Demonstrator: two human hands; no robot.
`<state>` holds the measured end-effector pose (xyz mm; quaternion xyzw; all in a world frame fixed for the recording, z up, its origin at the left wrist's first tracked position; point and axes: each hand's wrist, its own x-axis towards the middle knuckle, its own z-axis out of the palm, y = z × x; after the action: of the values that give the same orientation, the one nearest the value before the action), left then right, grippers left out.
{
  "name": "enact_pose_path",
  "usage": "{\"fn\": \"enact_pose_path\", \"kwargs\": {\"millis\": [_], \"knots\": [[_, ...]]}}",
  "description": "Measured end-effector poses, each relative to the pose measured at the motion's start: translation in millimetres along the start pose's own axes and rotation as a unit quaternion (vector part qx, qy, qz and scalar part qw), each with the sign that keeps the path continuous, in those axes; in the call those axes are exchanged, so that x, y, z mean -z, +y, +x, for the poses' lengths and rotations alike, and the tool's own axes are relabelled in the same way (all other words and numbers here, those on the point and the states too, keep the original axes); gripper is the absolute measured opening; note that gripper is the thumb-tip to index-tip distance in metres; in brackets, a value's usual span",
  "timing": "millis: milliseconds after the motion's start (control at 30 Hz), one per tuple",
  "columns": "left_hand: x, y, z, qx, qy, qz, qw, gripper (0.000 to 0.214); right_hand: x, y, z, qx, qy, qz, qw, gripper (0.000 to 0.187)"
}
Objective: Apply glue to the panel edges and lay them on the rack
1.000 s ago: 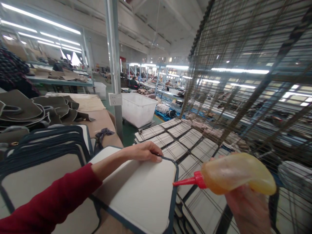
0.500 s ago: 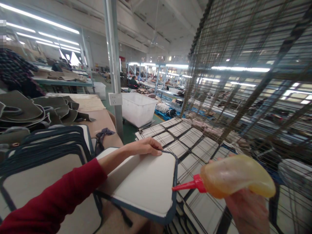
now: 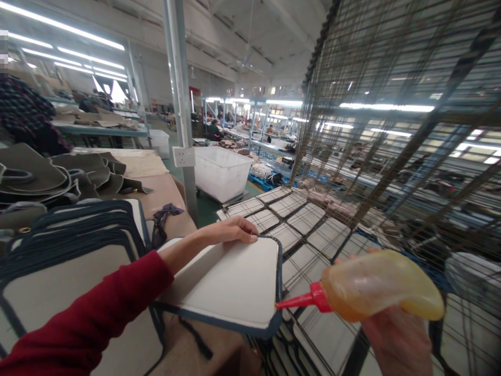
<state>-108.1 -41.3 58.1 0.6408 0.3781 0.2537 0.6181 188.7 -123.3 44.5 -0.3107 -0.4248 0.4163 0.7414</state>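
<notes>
My left hand [image 3: 237, 231] pinches the far edge of a white panel with a dark blue border [image 3: 230, 287], its thumb on top. The panel is tilted and its right part overhangs the table. In my right hand [image 3: 397, 334] lies a squeeze bottle [image 3: 376, 284] of yellowish liquid, held on its side with the fingers wrapped round behind it. The bottle's red nozzle [image 3: 299, 301] points left, its tip at the panel's right border near the lower corner. Similar bordered panels form a stack [image 3: 74, 271] on the left.
A wire rack [image 3: 297, 237] holding white panels spreads to the right, with an upright mesh frame [image 3: 391, 104] above it. Grey-green cut pieces [image 3: 35, 167] are heaped on the brown table [image 3: 156, 190]. Beyond stand a metal post [image 3: 180, 94] and a white bin [image 3: 221, 172].
The panel's near right corner has risen slightly, so the nozzle tip now sits closer to that corner along the right border. Both hands keep their hold.
</notes>
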Motion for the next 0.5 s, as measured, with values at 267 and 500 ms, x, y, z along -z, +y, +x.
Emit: {"fn": "enact_pose_path", "kwargs": {"millis": [267, 500], "knots": [[4.1, -4.4, 0.6, -0.005, 0.020, 0.002, 1.000, 0.027, 0.9, 1.1, -0.7, 0.027, -0.019, -0.007, 0.999, 0.051], [4.7, -2.0, 2.6, 0.000, 0.082, -0.015, 0.996, 0.029, 46.5, 28.0, -6.9, 0.033, 0.011, -0.067, 0.997, 0.038]]}}
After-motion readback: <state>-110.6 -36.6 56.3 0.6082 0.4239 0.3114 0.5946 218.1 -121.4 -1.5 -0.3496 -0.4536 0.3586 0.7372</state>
